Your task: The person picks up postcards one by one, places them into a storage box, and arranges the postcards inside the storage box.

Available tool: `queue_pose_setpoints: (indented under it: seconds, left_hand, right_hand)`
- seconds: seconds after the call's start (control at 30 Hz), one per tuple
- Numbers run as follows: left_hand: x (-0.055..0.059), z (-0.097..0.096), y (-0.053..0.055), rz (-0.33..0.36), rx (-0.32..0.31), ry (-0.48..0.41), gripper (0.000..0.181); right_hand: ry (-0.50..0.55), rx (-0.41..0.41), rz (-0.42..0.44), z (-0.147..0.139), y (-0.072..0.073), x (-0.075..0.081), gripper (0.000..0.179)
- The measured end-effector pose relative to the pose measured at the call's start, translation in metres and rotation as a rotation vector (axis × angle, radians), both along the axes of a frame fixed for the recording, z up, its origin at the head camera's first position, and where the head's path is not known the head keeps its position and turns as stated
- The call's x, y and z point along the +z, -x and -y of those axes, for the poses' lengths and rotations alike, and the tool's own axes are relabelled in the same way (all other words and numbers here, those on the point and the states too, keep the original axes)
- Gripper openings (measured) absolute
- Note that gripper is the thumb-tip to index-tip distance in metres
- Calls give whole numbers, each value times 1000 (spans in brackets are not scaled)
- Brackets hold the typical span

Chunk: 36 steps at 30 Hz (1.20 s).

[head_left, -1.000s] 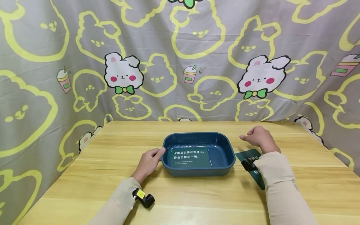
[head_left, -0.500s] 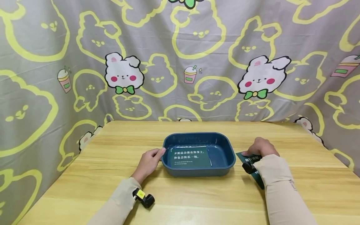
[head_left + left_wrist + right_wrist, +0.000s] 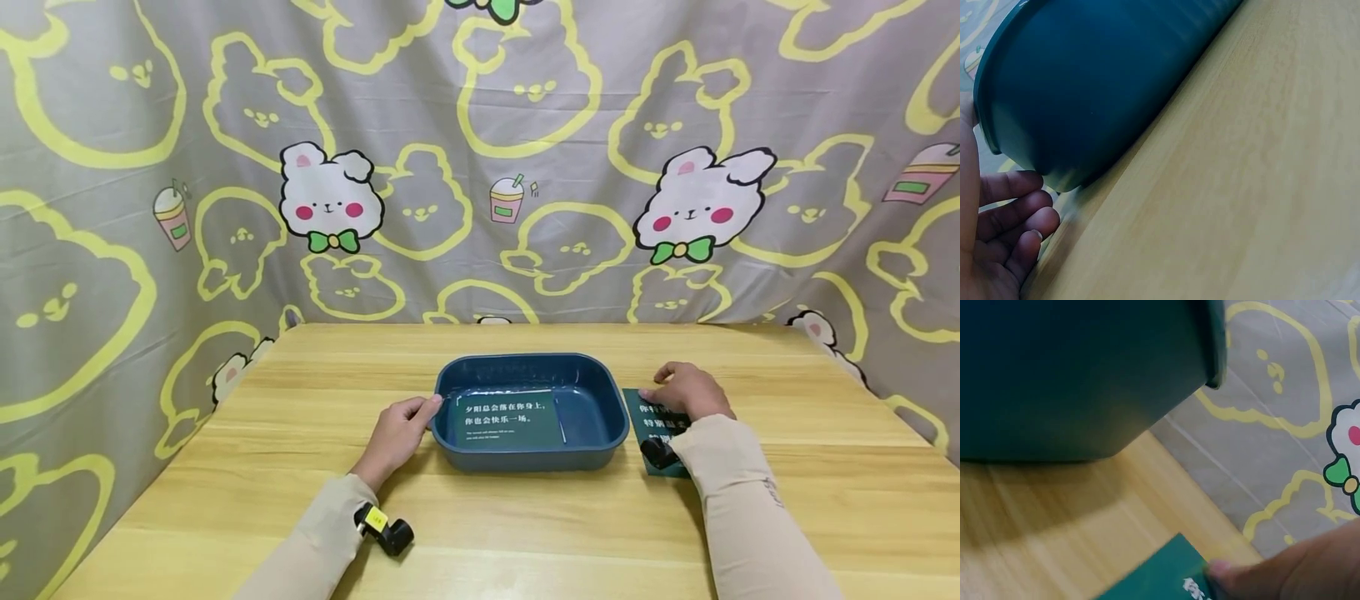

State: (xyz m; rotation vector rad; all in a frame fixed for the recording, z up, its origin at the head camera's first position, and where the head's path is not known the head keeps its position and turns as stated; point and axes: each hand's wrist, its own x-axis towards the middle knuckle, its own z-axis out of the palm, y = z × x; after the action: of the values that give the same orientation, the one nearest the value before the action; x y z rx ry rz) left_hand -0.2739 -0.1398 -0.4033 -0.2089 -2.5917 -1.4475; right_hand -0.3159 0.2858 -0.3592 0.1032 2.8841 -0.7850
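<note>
A dark blue rectangular tub (image 3: pixel 528 460) stands on the table, a dark green card (image 3: pixel 501 427) with white writing lying inside it. At its left end my left hand (image 3: pixel 397 429) grips the rim. In the left wrist view, the thumb is at the rim and the curled fingers (image 3: pixel 1013 184) lie by the outer wall. Just right of the tub is a second green card (image 3: pixel 651 429), partly covered by my right hand and sleeve. My right hand (image 3: pixel 692 390) touches this card's far edge with the thumb; the index finger reaches past it. In the right wrist view, the thumb (image 3: pixel 1229 575) meets the card's edge.
The light wooden table (image 3: pixel 480 533) extends around the tub on all sides. A grey curtain (image 3: pixel 450 333) printed with yellow outlines and white rabbits hangs behind the table and along both sides. Each wrist wears a small black camera (image 3: pixel 393 533).
My right hand has come down to the card on the right. That card has turned from slanted to nearly square and shifted slightly left. My left hand and the tub have stayed put.
</note>
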Motion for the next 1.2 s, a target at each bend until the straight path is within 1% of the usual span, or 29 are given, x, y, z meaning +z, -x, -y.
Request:
queue_pose_setpoints:
  seconds: [0.07, 0.17, 0.23, 0.27, 0.4, 0.5, 0.57, 0.63, 0.77, 0.83, 0.9, 1.07, 1.1, 1.17, 1.2]
  left_hand:
    - [0, 0, 0, 6, 1, -1, 41]
    - [0, 0, -1, 10, 3, -3, 42]
    - [0, 0, -1, 9, 3, -5, 42]
    - [0, 0, -1, 7, 3, -6, 42]
    - [0, 0, -1, 3, -3, -3, 43]
    - [0, 0, 0, -1, -1, 2, 43]
    - [0, 0, 0, -2, 2, 1, 43]
    - [0, -1, 0, 1, 3, -4, 42]
    - [-1, -1, 0, 13, 5, -13, 42]
    - [-1, -1, 0, 14, 8, -10, 43]
    - [-1, -1, 0, 10, 8, -6, 44]
    - [-1, 0, 0, 3, 3, -5, 45]
    - [-1, 0, 0, 4, 2, -6, 45]
    - [-1, 0, -1, 5, 3, -5, 45]
    - [-1, 0, -1, 7, 4, -7, 45]
  right_hand:
    - [13, 30, 13, -1, 1, -1, 64]
    - [26, 42, 10, -2, 2, -2, 59]
    - [14, 19, 9, 0, 3, -2, 50]
    - [-3, 2, 10, 1, 3, -2, 48]
    - [-65, -78, 46, 4, 4, -1, 58]
    - [-51, -110, 48, 3, 3, -1, 54]
    - [-24, -109, 39, 1, 2, -1, 47]
    - [-3, -114, 37, -1, 1, -1, 44]
    - [8, -138, 68, -3, 0, 1, 52]
    - [32, -164, 63, -4, 0, 2, 51]
    - [66, -201, 16, -5, 0, 1, 46]
    - [153, -290, -172, -6, 1, -3, 37]
    - [166, -306, -193, -7, 2, -3, 38]
    - [209, -336, -222, -7, 3, -4, 48]
    - [231, -350, -222, -7, 4, -4, 51]
